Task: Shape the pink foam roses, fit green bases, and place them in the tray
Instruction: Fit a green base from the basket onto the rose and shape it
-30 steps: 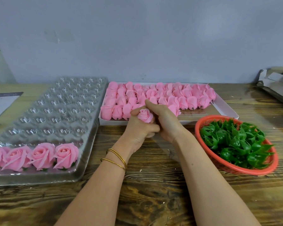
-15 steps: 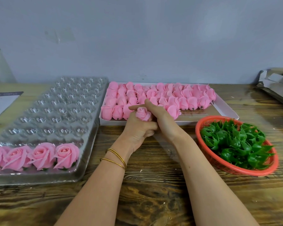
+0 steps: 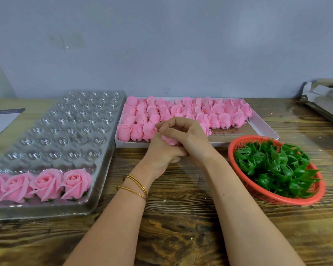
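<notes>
Step in hand: shaping, by my reading. The rose [image 3: 170,141] sits between both hands, above the worktop [image 3: 181,227] about midway between its left and right edges, just in front of the box [image 3: 265,131].
Left hand [image 3: 161,153]: fingers curled round the lower part of the rose, holding it from below.
Right hand [image 3: 189,137]: fingers bent over the top of the rose, seemingly pinching its outer petals. The contact is partly hidden.
Base on this rose: cannot tell, as the hands cover its underside.
Done: four finished roses [image 3: 46,184] stand in the row of the tray [image 3: 104,164] nearest the near edge. The leftmost is cut off by the frame, and bits of green show beneath them.
Tray: it lies along the left side of the worktop. Every row of cups behind the filled one shows no rose.
Left to do: several rows of closed buds [image 3: 181,112] wait in the box at the far edge.
Supply: green bases [image 3: 273,166] are heaped in the red basket [image 3: 236,144] toward the right edge.
Progress: early, judging by the few filled cups against the many bare ones.
Next need: probably a base from the basket, then the open cup beside the last rose.
</notes>
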### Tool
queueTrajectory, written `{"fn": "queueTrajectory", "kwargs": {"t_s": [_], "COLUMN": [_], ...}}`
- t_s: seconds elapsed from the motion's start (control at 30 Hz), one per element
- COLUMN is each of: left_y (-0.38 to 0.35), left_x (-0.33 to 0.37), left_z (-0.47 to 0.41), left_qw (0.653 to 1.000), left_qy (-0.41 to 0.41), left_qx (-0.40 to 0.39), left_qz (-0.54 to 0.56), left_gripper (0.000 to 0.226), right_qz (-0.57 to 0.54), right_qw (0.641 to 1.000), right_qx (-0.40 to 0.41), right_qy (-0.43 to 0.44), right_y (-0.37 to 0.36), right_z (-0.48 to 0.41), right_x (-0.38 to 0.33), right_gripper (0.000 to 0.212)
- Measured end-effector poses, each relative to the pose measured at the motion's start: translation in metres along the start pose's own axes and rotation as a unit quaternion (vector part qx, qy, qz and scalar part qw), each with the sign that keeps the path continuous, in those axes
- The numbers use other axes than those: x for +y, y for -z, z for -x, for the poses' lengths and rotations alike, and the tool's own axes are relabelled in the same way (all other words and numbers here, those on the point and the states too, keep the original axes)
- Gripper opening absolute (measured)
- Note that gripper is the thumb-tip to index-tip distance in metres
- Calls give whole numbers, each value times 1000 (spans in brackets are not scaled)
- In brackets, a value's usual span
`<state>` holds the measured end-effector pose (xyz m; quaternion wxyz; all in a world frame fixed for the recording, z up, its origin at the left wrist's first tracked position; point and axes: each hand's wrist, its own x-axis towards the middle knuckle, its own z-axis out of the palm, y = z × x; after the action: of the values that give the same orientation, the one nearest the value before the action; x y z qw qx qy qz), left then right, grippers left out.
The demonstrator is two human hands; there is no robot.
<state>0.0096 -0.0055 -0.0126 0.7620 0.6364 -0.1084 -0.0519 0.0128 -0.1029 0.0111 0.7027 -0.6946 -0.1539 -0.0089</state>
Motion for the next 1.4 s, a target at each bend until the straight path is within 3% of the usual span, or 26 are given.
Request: {"fn": "queueTrajectory", "kwargs": {"t_s": [0.2, 0.47, 0.63, 0.77, 0.87, 0.93, 1.17, 1.33, 1.4], "left_y": [-1, -10, -9, 3, -6, -5, 7, 14, 18], "left_x": [-2, 1, -3, -10, -9, -8, -3, 0, 1], "left_z": [1, 1, 1, -4, -4, -5, -8, -9, -12], "left_qw": [1000, 997, 999, 998, 995, 993, 992, 984, 977], "left_qy": [-11, 18, 3, 11, -13, -16, -25, -46, -57], "left_qx": [0, 50, 46, 26, 62, 73, 119, 174, 203], "left_qz": [-27, -54, -27, -49, -74, -86, -36, 6, 4], "left_gripper": [28, 50, 29, 26, 11, 20, 18, 17, 27], "right_qz": [29, -11, -32, -38, -62, -81, -86, -149, -197], "right_qw": [1000, 999, 998, 997, 994, 990, 987, 979, 971], "right_qx": [-6, -39, -53, -61, -65, -63, -45, -50, -36], "right_qy": [-1, -26, -18, -34, -68, -93, -125, -129, -130], "right_y": [-2, 1, 4, 4, 3, 1, -4, -3, -4], "right_z": [-1, 0, 1, 0, 0, 0, -4, -9, -9], "right_x": [5, 5, 5, 6, 8, 11, 15, 17, 16], "right_gripper": [25, 29, 20, 15, 13, 15, 44, 30, 24]}}
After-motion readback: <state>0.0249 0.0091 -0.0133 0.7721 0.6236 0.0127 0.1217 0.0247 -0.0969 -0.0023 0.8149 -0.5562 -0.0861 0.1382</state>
